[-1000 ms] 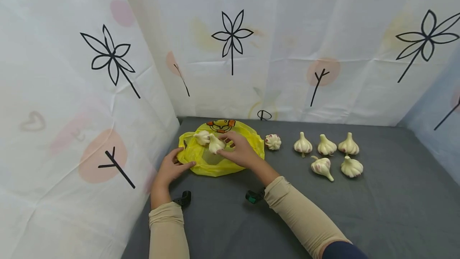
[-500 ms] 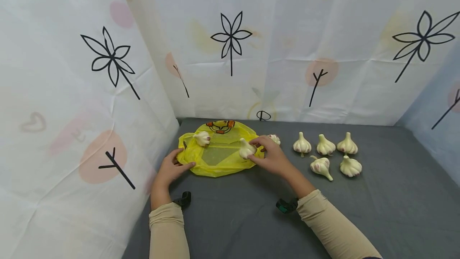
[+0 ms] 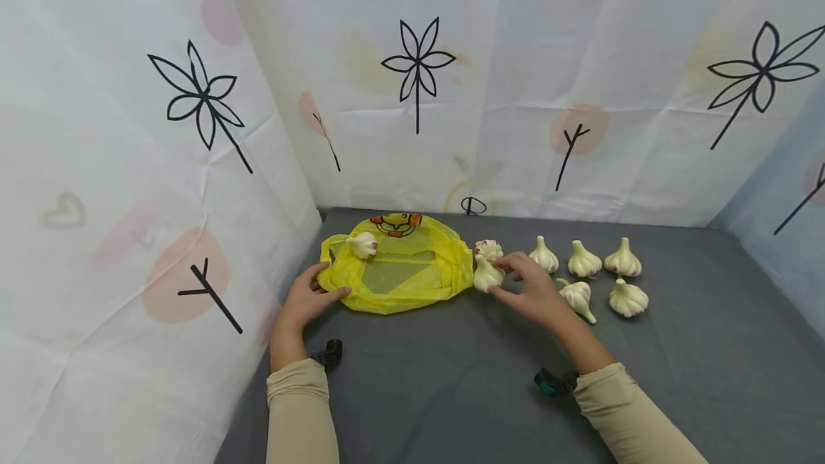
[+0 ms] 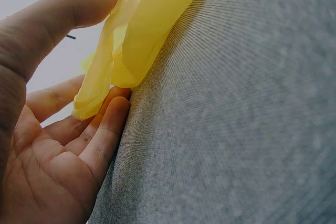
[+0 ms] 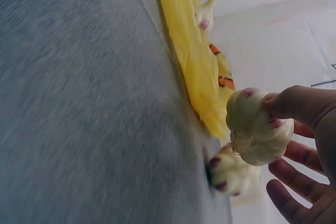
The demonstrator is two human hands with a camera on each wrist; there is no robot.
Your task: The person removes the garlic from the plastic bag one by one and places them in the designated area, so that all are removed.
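Note:
A yellow plastic bag (image 3: 412,299) lies spread open on the grey table, one garlic bulb (image 3: 364,245) inside at its left. My left hand (image 3: 308,301) holds the bag's left end, its rim between thumb and fingers; the left wrist view shows the thumb against the yellow film (image 4: 142,35). Just past the bag's right edge, my right hand (image 3: 531,292) grips a second garlic bulb (image 3: 487,275) between thumb and fingers. Close behind that bulb sits another garlic bulb (image 3: 488,249) on the table, also visible below the held one in the right wrist view.
Several garlic bulbs (image 3: 624,259) stand or lie in two loose rows to the right of my right hand. A printed white cloth (image 3: 503,92) walls off the table's back and left side. The grey table surface (image 3: 438,392) extends in front of both hands.
My right hand has carried a garlic bulb rightward from inside the bag to beside its right edge, near the bulb there. My left hand has stayed at the bag's left end.

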